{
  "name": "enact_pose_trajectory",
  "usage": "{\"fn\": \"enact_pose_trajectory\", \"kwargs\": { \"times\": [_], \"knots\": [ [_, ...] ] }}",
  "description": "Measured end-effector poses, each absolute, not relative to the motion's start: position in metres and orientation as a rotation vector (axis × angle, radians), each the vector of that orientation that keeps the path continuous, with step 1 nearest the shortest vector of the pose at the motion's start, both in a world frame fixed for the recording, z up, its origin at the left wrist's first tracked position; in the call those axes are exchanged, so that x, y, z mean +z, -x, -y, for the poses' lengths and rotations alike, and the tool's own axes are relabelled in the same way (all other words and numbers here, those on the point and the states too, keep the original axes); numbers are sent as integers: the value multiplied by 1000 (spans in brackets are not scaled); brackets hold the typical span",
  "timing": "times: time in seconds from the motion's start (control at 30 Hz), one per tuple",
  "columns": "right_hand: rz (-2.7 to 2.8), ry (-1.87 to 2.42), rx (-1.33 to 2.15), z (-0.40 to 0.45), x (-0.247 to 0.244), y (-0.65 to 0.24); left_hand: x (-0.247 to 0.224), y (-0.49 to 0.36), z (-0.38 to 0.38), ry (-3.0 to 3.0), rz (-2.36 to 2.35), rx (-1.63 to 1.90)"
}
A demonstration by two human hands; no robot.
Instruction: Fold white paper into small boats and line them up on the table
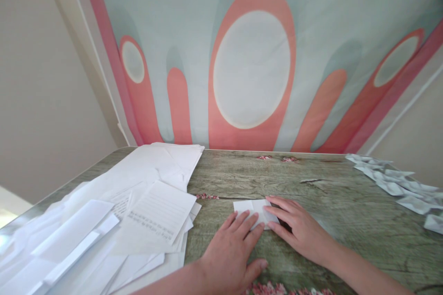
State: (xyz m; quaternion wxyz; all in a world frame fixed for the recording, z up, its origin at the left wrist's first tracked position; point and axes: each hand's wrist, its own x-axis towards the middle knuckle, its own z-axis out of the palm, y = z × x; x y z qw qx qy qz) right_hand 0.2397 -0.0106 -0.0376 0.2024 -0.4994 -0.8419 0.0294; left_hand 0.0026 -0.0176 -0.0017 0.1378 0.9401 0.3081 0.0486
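A small folded piece of white paper (242, 205) with crease lines lies on the table in front of me. My left hand (232, 249) rests flat with its fingers spread, the fingertips pressing on the paper's left and lower part. From the other side, my right hand (299, 228) reaches in with fingers stretched out and apart, their tips touching the paper's right edge. Part of the sheet is hidden under the fingers of both hands.
On the left spreads a pile of loose white sheets (145, 166), with a lined sheet (166, 212) bearing writing and folded strips (76, 226). Several folded paper pieces (391, 179) line the right edge of the wood-patterned table (235, 175). Behind hangs a patterned curtain (194, 23).
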Motion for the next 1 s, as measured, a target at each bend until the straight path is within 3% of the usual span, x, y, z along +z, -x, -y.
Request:
{"fn": "enact_pose_trajectory", "kwargs": {
  "times": [1.0],
  "knots": [
    [2444, 1358, 26, 10, -35, -229, -3, 3, 3, -2706, -1022, 227]
  ]
}}
